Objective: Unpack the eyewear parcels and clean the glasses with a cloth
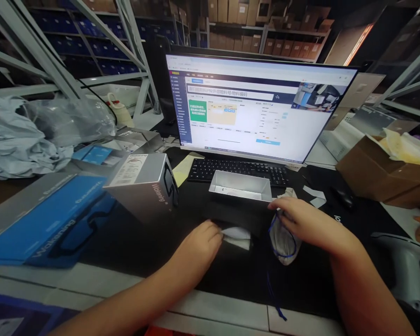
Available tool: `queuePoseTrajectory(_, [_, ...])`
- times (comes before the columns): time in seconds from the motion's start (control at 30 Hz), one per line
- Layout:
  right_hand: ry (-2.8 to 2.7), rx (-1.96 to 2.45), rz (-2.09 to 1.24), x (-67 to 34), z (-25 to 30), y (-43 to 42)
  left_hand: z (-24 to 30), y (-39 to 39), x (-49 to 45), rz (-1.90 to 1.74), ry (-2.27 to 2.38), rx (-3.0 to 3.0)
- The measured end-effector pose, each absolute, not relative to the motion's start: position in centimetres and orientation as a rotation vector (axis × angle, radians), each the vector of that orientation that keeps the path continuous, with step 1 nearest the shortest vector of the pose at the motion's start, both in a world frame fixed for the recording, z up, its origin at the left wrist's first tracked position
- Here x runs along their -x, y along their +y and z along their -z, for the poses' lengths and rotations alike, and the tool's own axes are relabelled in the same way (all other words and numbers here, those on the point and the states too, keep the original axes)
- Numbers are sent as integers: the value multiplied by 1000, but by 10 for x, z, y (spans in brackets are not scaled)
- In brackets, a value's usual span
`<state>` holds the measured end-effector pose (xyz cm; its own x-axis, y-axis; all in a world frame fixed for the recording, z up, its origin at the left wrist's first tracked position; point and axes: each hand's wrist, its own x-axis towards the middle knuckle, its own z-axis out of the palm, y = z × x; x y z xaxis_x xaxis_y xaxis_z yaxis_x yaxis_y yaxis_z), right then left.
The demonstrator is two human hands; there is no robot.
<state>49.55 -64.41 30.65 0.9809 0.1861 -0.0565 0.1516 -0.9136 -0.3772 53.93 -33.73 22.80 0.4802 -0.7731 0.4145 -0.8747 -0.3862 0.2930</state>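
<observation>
My left hand [205, 240], with its fingers drawn together, is at the left end of a small folded white paper [238, 239] and appears to pinch it just above the black mat. My right hand [299, 219] grips the upper part of a grey drawstring pouch [283, 245]. The pouch's blue cord [273, 294] trails toward the desk's front edge. Beyond both hands lies an open, shallow silver-grey box tray [255, 189], close to the keyboard. Some of the right fingertips are close to its right corner.
A grey Wakering box [140, 186] and flat blue-and-grey boxes [70, 205] stand at left. A lit monitor [245, 121] rises behind the keyboard [283, 175]. To the right are a mouse [342, 198], a handheld scanner [408, 275] and a brown carton [378, 168].
</observation>
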Motion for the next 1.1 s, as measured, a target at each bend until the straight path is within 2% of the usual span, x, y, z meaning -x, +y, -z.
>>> queuePoseTrajectory(0.13, [-494, 2522, 31, -479, -320, -603, -232, -339, -538, -590, -1445, -2087])
queuePoseTrajectory(0.27, [-575, 2543, 8, -481, -317, -583, -242, -351, -538, -587, -1493, -2110])
queuePoseTrajectory(0.4, [-212, 2481, 351, -494, -318, -635, -243, -353, -538, -506, -1498, -2199])
queuePoseTrajectory(0.5, [372, 2497, 594, -510, -309, -702, -234, -350, -538, -525, -1526, -2181])
queuePoseTrajectory(0.6, [725, 2642, 366, -528, -285, -756, -222, -351, -538, -546, -1496, -2156])
queuePoseTrajectory(0.67, [735, 2710, 218, -535, -271, -773, -215, -353, -537, -451, -1487, -2165])
queuePoseTrajectory(0.77, [688, 2798, 171, -532, -267, -768, -209, -355, -535, -202, -1450, -2167])
queuePoseTrajectory(0.87, [274, 2826, 94, -515, -284, -735, -207, -353, -533, -20, -1402, -2146])
queuePoseTrajectory(0.97, [-335, 2573, -387, -498, -301, -693, -210, -350, -533, -11, -1435, -2132])
queuePoseTrajectory(1.03, [-455, 2477, -615, -493, -304, -674, -213, -348, -532, -52, -1464, -2134])
queuePoseTrajectory(1.1, [-367, 2569, -719, -492, -299, -666, -216, -346, -532, -125, -1479, -2136])
